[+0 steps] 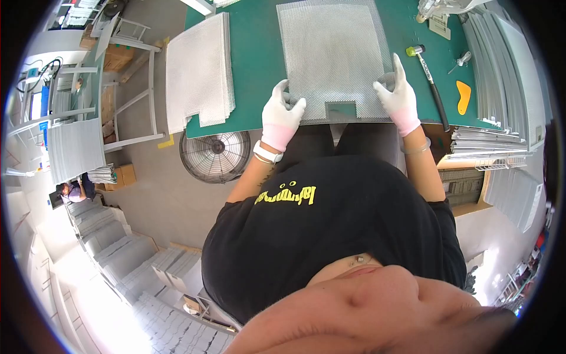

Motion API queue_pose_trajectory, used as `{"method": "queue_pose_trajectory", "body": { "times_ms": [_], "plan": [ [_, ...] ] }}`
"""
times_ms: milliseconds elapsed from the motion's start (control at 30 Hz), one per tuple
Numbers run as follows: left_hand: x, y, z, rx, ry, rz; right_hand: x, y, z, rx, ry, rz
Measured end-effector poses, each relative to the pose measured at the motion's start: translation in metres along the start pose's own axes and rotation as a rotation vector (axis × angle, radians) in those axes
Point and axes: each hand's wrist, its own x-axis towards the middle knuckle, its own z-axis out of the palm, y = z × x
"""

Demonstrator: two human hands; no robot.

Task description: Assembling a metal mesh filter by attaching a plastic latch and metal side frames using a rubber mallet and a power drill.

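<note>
Lying on the left of the green table (256, 71) is a stack of mesh sheets (197, 71), silvery, with notched near edges jutting past the table's edge. A round caged fan (215, 150) stands on the floor just below that edge. Next comes my left hand (283, 115) in a white glove with pinkish cuff, thumb and forefinger parted in a loose curve at the near left corner of the single mesh sheet (333, 53). That sheet lies flat between my hands, its notch toward me. My right hand (398, 97), gloved alike, is at the near right corner, forefinger pointing up and away from the thumb. Neither set of fingers is closed; whether the tips touch the mesh I can't tell. Right of that lies a mallet (433, 82) with a yellow-green head, then a small pointed tool (463, 59) and an orange flat piece (463, 97). Pale panels (492, 76) stand in a row at the far right.
</note>
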Motion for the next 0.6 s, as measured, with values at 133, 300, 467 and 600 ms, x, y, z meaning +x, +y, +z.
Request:
{"method": "queue_pose_trajectory", "body": {
  "times_ms": [133, 300, 467, 600],
  "plan": [
    [0.003, -0.010, 0.005, 0.137, 0.015, 0.027, 0.005, 0.015, 0.017, -0.143, 0.061, -0.071],
    [0.006, -0.018, 0.013, 0.173, 0.005, 0.044, 0.007, 0.024, 0.024, -0.299, 0.132, -0.222],
    [0.010, -0.013, 0.011, 0.186, -0.022, 0.006, 0.009, 0.028, 0.025, -0.417, 0.084, -0.262],
    [0.010, -0.016, 0.012, 0.192, -0.041, 0.007, 0.013, 0.025, 0.021, -0.413, 0.028, -0.206]
  ]
}}
